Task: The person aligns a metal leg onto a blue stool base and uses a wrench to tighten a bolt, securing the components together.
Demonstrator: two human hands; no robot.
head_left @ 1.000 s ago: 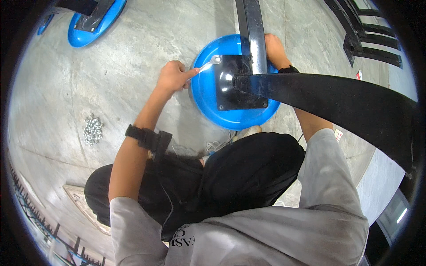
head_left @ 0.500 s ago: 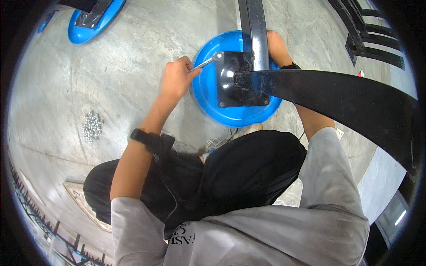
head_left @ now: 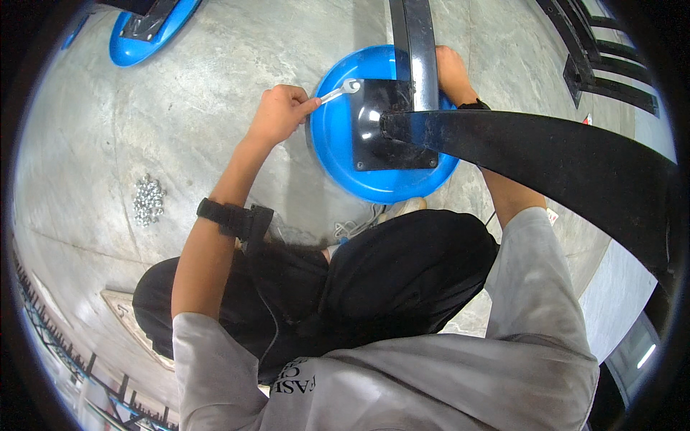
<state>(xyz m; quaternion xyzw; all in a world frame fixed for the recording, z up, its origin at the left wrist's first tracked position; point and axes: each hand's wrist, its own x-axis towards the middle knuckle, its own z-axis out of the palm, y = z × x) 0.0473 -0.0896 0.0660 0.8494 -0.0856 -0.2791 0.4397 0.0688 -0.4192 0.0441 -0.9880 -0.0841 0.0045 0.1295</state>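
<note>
My left hand (head_left: pixel 280 113) is closed around the shank of a silver open-end wrench (head_left: pixel 334 93). The wrench's jaw lies over the upper left corner of a square black metal plate (head_left: pixel 377 147), hiding the bolt there. That plate sits on a round blue dish-shaped disc (head_left: pixel 332 154) on the floor, with bolts showing at its lower corners. My right hand (head_left: pixel 454 75) is beside the black metal post (head_left: pixel 424 68) at the disc's far right; its fingers are hidden behind the post. A broad curved black bar (head_left: pixel 532 136) runs from the plate across my right forearm.
A pile of silver nuts (head_left: pixel 149 201) lies on the floor to the left. Another blue disc (head_left: pixel 129 50) with a black plate stands at the far left. Black slatted metal parts (head_left: pixel 611 65) are at the far right. My black-trousered knees are close to the disc.
My left hand has drawn back slightly to the left. The wrench has turned in it, and its open jaw now shows at the plate's corner, where the bolt was visible. My right hand has barely moved.
</note>
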